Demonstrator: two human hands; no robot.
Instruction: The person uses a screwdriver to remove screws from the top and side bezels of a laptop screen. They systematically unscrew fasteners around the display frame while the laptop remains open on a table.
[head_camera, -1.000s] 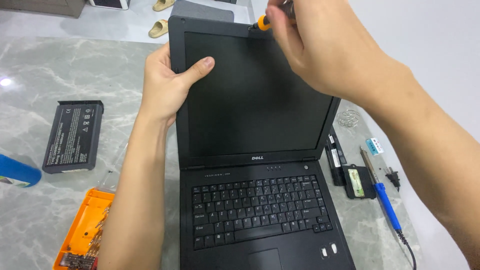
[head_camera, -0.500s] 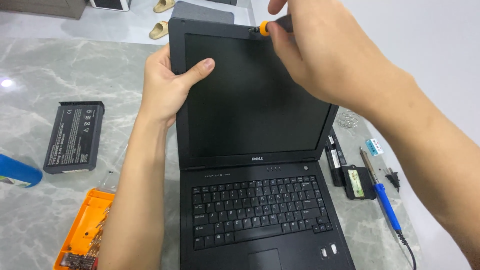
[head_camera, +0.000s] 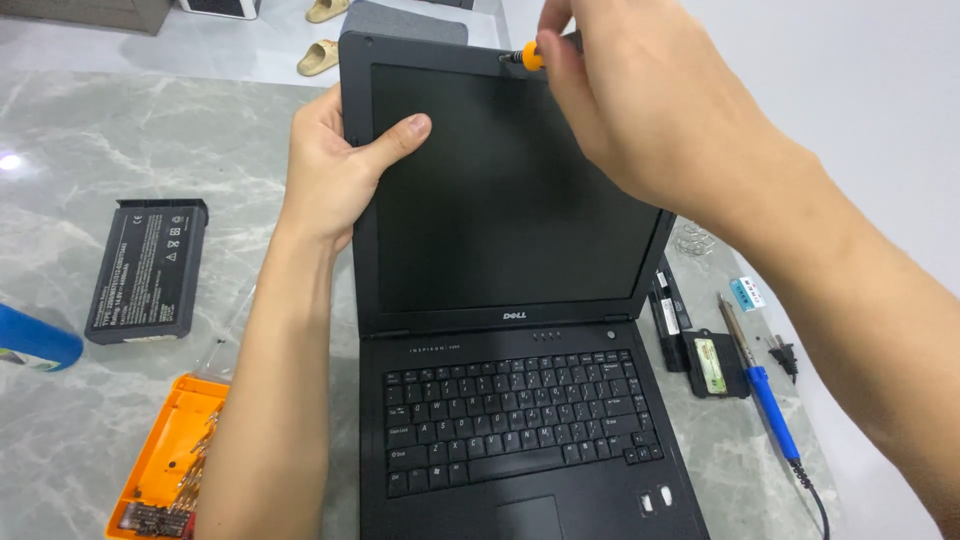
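On the far left of the grey marbled stone tabletop (head_camera: 120, 130), a blue cylindrical object (head_camera: 35, 340), cut off by the frame edge. Just right of it, a flat black rectangular laptop battery (head_camera: 148, 270), lying label up and well apart from the machine, apparently taken out and set aside. Below that, at the bottom edge, an open orange plastic screwdriver-bit case (head_camera: 165, 450) with rows of metal bits, kept within reach beside the forearm.

Next, the left hand (head_camera: 335, 170), fingers wrapped around the left edge of the lid, thumb (head_camera: 400, 135) pressed on the front bezel, gripping the screen firmly; judged a brace so the hinged lid does not swing under pressure. In the middle, the black open laptop (head_camera: 500, 330), screen dark and upright, keyboard toward the camera, base flat on the tabletop.

At the top bezel, right of centre, a small screwdriver with an orange collar (head_camera: 528, 58), tip against the frame. Right hand (head_camera: 640, 120) closed on its handle from above, fingers pinched around it.

Right of the laptop, several small black parts (head_camera: 690, 340) laid in a row, then a blue-handled soldering iron (head_camera: 755, 370) with its cord trailing toward the bottom edge, parked close by.
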